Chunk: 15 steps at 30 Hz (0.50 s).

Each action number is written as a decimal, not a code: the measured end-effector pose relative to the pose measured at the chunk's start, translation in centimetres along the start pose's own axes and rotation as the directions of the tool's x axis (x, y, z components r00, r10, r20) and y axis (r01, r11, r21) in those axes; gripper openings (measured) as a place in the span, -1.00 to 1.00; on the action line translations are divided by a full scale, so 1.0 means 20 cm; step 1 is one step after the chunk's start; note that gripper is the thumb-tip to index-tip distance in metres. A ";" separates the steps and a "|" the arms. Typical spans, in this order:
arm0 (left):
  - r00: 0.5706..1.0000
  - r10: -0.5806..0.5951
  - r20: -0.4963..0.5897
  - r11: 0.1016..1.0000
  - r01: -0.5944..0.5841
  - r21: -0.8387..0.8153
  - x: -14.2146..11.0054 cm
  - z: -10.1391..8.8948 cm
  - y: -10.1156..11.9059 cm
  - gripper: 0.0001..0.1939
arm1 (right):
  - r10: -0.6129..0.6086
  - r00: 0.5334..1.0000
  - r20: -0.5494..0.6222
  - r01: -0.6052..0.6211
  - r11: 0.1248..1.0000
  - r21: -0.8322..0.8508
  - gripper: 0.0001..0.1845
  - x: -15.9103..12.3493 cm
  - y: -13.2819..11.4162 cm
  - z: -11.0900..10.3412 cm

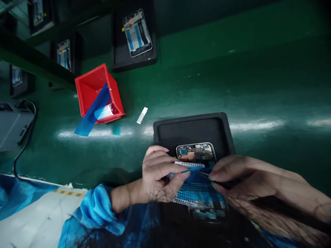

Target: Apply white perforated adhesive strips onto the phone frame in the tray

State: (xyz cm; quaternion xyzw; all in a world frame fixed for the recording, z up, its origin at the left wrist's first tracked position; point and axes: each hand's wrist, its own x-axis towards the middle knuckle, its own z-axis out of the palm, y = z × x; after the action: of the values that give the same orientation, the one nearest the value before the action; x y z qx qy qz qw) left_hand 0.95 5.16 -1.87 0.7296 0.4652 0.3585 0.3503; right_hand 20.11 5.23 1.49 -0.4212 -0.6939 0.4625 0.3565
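Observation:
An opened phone (196,152) with its circuit board showing lies in a black tray (191,130) on the green belt. My left hand (160,174) is closed, pinching a blue perforated film strip (193,187) that lies over the phone's lower part. My right hand (230,174) is closed on thin tweezers (204,174) whose tip touches the strip's upper edge. A blue sleeve (95,206) covers my left forearm.
A red bin (89,86) with blue film and a white perforated strip sits at the left. A small white strip (142,115) lies on the belt. Other black trays with phones (137,32) stand farther back. A grey device (11,124) with a cable is at the far left.

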 end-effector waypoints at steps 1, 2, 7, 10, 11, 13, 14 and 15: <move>1.000 -0.002 -0.001 1.000 0.002 0.000 0.00 0.00 0.00 -0.92 | 0.004 1.000 -0.009 -0.004 1.000 0.002 -0.84 0.00 0.00 0.00; 1.000 -0.003 -0.002 1.000 0.003 0.000 0.00 0.00 0.00 -0.91 | 0.007 1.000 -0.015 -0.007 1.000 0.009 -0.82 0.00 0.01 0.00; 1.000 -0.010 0.003 1.000 0.010 -0.002 -0.01 0.00 0.00 -0.90 | -0.021 0.996 0.084 0.017 0.999 0.051 -0.84 0.01 0.03 -0.02; 1.000 -0.013 0.005 1.000 0.013 -0.003 -0.01 0.01 -0.01 -0.88 | 0.028 0.999 0.036 -0.031 0.996 0.087 -0.87 0.00 0.04 -0.02; 1.000 -0.014 0.006 1.000 0.014 -0.001 -0.01 0.01 -0.01 -0.88 | 0.044 0.999 0.000 -0.044 0.994 0.104 -0.82 0.00 0.04 -0.02; 1.000 -0.015 0.008 1.000 0.015 0.002 -0.01 0.01 -0.01 -0.88 | -0.010 0.999 0.041 0.004 0.991 0.136 -0.68 -0.01 0.04 -0.02; 1.000 -0.015 0.007 1.000 0.015 0.004 -0.01 0.01 0.00 -0.88 | -0.029 0.998 0.055 0.022 0.990 0.138 -0.66 -0.01 0.04 -0.02; 1.000 -0.015 0.007 1.000 0.015 0.005 -0.01 0.01 0.00 -0.89 | -0.035 0.997 0.063 0.026 0.990 0.135 -0.69 -0.01 0.04 -0.01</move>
State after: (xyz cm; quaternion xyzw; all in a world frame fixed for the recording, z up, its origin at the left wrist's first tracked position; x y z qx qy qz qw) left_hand 1.00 5.06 -2.02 0.7282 0.4704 0.3521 0.3527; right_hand 20.67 5.35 0.73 -0.3704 -0.6787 0.5162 0.3683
